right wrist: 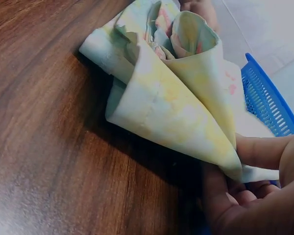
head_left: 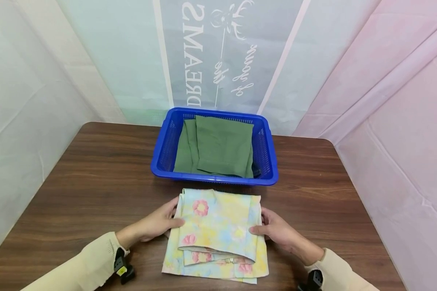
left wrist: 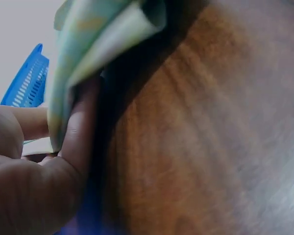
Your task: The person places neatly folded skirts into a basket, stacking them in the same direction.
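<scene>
A folded cloth (head_left: 222, 226) in pale yellow and blue with pink flowers is held between both hands, in front of the basket. At its left edge my left hand (head_left: 162, 220) pinches the layers, thumb on top and fingers beneath. My right hand (head_left: 276, 230) grips the opposite edge the same way. In the left wrist view the cloth (left wrist: 83, 63) passes between thumb and fingers, raised off the table. The right wrist view shows the cloth's layers (right wrist: 171, 103) drooping in loose rolls toward the wood. What kind of article it is, the folds hide.
Behind the cloth stands a blue plastic basket (head_left: 215, 178) with slotted walls. Folded green fabric (head_left: 223, 145) lies in it, with a dark piece (head_left: 256, 170) showing at its right. All this is on a brown wooden table (head_left: 105, 178). A printed curtain (head_left: 225, 52) hangs behind.
</scene>
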Demonstrator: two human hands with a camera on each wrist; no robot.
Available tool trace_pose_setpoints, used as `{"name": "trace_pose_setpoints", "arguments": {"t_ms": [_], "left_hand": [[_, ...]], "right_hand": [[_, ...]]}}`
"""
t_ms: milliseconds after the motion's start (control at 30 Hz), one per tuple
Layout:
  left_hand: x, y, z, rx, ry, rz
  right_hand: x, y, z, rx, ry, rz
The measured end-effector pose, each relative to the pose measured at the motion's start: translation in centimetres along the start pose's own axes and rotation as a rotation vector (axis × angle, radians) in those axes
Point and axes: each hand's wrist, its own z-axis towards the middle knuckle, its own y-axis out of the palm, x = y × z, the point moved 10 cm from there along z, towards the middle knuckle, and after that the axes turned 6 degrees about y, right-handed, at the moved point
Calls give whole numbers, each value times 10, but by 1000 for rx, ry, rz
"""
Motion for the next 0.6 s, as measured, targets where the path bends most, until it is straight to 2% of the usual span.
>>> {"name": "trace_pose_setpoints", "arguments": {"t_ms": [167, 300, 433, 600], "left_hand": [[-5, -2, -1, 8, -5, -71], [1, -1, -5, 3, -9, -80], [20, 2, -8, -7, 9, -61], [53, 6, -14, -22, 37, -35]], "right_hand": [[-1, -1, -1, 9, -22, -5], [-7, 0, -4, -3, -46, -4], [-22, 1, -13, -22, -95, -39], [-51, 3, -27, -67, -145, -81]]}}
